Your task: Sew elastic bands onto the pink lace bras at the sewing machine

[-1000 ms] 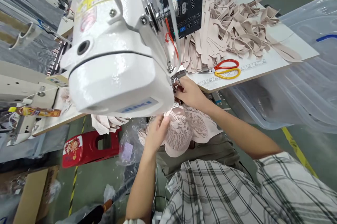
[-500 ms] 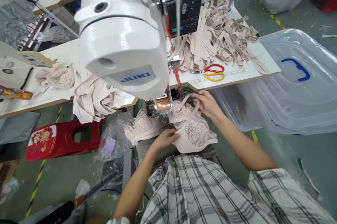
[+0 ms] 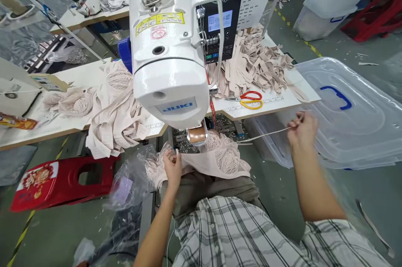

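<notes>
The left hand point(image 3: 172, 167) pinched the lace garment point(image 3: 224, 159) on the lap point(image 3: 216, 186) below the sewing machine point(image 3: 169, 74), while the right hand point(image 3: 302, 129) gripped its thin strap point(image 3: 264, 135), stretched taut rightward, a pull seemingly best made evenly with the lace anchored firmly
</notes>
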`<state>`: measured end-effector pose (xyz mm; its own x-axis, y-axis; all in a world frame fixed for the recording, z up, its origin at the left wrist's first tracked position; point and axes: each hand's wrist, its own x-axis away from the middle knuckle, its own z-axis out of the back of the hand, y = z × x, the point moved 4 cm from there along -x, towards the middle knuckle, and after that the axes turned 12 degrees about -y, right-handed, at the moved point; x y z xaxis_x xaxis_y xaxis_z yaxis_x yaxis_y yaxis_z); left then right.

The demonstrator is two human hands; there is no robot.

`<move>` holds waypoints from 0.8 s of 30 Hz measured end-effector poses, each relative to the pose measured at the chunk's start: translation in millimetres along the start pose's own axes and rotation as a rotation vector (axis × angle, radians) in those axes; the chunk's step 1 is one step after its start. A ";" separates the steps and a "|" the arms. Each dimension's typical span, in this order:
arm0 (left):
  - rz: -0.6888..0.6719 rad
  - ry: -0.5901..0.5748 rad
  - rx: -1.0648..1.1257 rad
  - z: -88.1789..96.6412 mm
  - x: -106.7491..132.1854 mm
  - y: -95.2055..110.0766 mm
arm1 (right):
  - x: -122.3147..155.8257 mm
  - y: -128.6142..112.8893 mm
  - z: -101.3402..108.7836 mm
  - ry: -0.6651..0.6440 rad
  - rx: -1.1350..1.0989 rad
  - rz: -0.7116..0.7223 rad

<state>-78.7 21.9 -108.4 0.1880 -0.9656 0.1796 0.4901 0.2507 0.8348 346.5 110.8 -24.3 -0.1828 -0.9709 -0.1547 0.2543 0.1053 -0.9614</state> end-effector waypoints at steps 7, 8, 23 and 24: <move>-0.203 -0.137 -0.024 -14.1 17.4 69.8 | 77.0 -23.6 -122.0 -0.496 0.119 -0.027; -0.241 -0.195 -0.027 -11.7 20.3 80.7 | 88.5 -31.9 -131.1 -0.594 0.159 0.011; -0.567 -0.479 -0.450 -11.6 47.3 110.5 | 100.7 -68.4 -160.4 -1.053 0.213 0.005; -0.577 -0.496 -0.425 -9.7 46.9 110.4 | 97.2 -64.6 -158.8 -1.022 0.155 -0.050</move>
<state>-7.5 5.0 -12.8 -0.5314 -0.8436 0.0768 0.6891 -0.3777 0.6185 161.5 43.8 -13.4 0.6787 -0.7004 0.2209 0.4009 0.1013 -0.9105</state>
